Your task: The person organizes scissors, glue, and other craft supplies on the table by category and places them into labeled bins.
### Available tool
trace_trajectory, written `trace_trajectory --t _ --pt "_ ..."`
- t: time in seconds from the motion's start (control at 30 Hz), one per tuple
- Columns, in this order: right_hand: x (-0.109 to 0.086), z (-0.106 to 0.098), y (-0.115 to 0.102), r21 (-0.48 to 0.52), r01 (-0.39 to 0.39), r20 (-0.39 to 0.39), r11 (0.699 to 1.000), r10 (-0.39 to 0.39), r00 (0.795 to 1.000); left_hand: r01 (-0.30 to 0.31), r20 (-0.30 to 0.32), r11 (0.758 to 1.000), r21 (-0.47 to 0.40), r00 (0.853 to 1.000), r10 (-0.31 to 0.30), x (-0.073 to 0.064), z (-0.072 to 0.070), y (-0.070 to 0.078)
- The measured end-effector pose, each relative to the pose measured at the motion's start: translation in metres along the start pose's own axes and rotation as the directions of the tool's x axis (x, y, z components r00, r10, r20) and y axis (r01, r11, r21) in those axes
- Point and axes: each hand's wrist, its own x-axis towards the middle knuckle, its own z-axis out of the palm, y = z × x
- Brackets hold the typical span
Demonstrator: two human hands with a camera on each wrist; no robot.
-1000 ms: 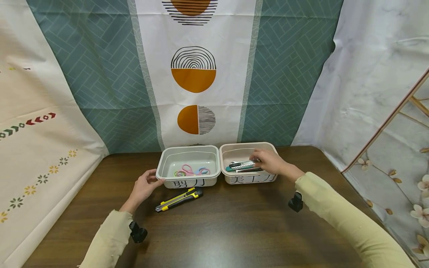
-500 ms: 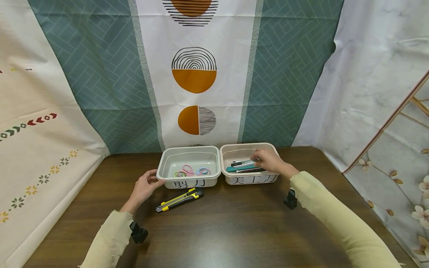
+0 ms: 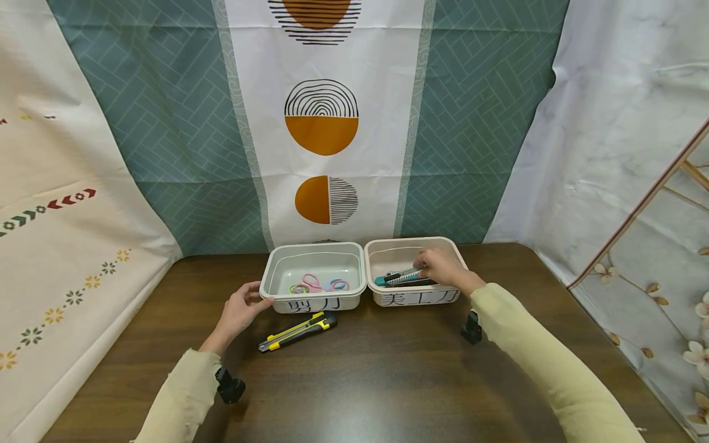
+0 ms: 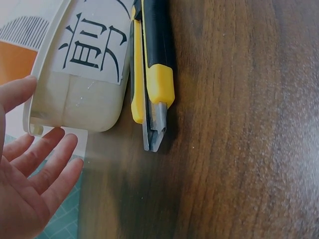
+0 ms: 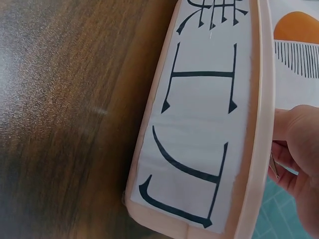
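My left hand [image 3: 239, 312] touches the left end of a pale grey-green box [image 3: 266, 289], thumb at its rim and the other fingers loosely extended, as the left wrist view shows. Pink-handled scissors [image 3: 312, 283] and other finger loops lie inside that box. In front of it, a yellow-and-black utility knife [image 3: 299, 332] lies on the table, its blade end [image 4: 155, 134] toward my left hand. My right hand [image 3: 443, 267] reaches into a pinkish box [image 3: 455, 249] and pinches a slim dark-and-silver utility knife [image 3: 403, 274]. Beneath it are more utility knives, one teal [image 3: 381, 281], partly hidden.
The boxes stand side by side at the back of a brown wooden table [image 3: 354, 381], each with a paper label [image 5: 199, 99] in black characters. A patterned cloth [image 3: 321, 197] hangs right behind them. Other cloths hang at both sides.
My right wrist and forearm have shifted left, with the fingers still in the pinkish box. The pinched utility knife tilts more, and the knives beneath have shifted slightly. My left hand stays put.
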Motion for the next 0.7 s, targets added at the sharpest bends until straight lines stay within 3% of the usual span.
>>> trace_trajectory --t 0.3,0.53,0.7 --pt "0.004 0.004 0.004 0.025 -0.075 0.058 0.997 0.074 0.996 0.008 0.007 1.000 -0.007 1.000 -0.008 0.001 0.000 -0.003" --pt "0.004 0.003 0.008 0.159 -0.125 0.055 0.979 0.118 0.992 0.008 0.011 1.000 -0.021 1.000 -0.008 0.001 0.000 -0.003" --pt "0.004 0.002 0.012 0.207 -0.103 0.043 0.973 0.096 0.994 0.008 0.005 1.000 -0.022 1.000 -0.008 0.001 0.001 -0.002"
